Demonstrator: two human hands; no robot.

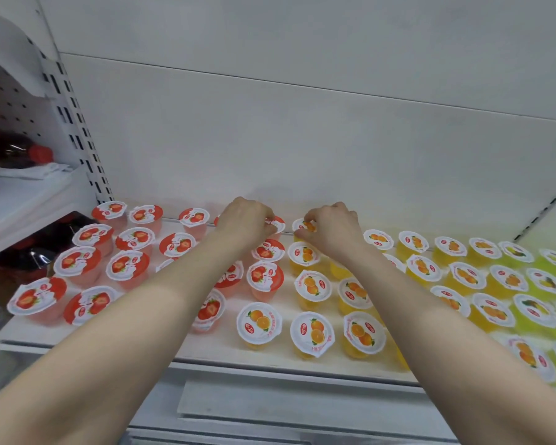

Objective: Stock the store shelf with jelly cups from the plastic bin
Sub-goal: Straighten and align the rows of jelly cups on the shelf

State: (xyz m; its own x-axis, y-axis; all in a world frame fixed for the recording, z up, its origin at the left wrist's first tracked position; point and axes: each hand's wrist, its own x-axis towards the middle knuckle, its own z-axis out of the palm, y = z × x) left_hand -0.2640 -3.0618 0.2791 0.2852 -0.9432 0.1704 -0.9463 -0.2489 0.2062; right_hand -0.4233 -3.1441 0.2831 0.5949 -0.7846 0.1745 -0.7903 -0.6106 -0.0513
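Lightly, left hand (245,220) pinches strawberry cup (278,225), right hand (332,231) orange cup (301,226).

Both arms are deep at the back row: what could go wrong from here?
Both forearms pass low over front rows; pulling back could tip the strawberry cup under the left or the orange cup beside the right.
The front orange cup stands near the shelf edge; a nudge might drop it.
The left hand holds the back strawberry cup and the right hand the back orange cup by fingertips; either grip may slip.
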